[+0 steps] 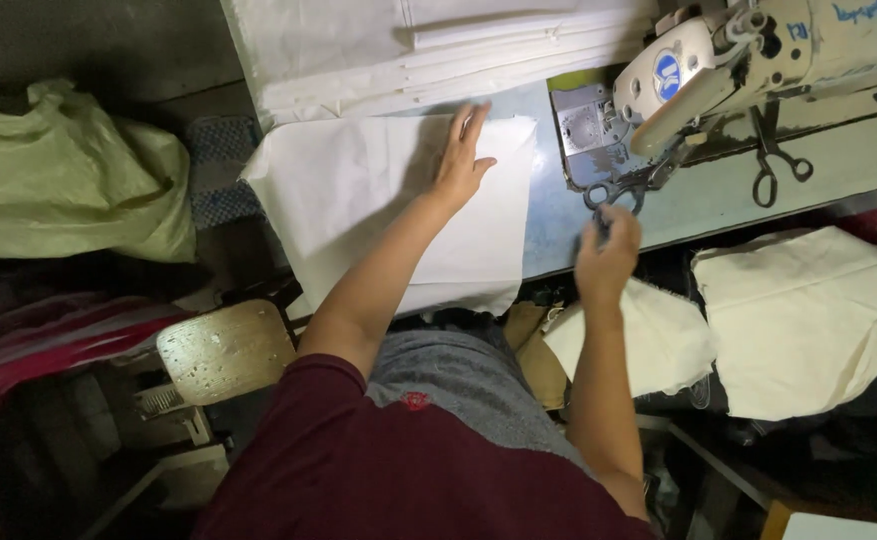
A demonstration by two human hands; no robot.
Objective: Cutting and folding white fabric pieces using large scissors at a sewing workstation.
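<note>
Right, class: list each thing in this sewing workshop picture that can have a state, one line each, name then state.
Left hand: open, flat on the white fabric sheet.
Right hand: closed around the dark-handled scissors.
White fabric sheet: spread flat, overhanging the table's near edge.
Dark-handled scissors: lying on the blue table, gripped.
Second dark scissors: lying untouched under the machine.
Cream sewing machine: upright; running or not, cannot tell.
Stack of white fabric: folded, piled.

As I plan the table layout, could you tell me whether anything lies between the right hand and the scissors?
Nothing visible does: the right hand is already at the scissors on the table; the left hand lies flat on the white cloth.
</note>
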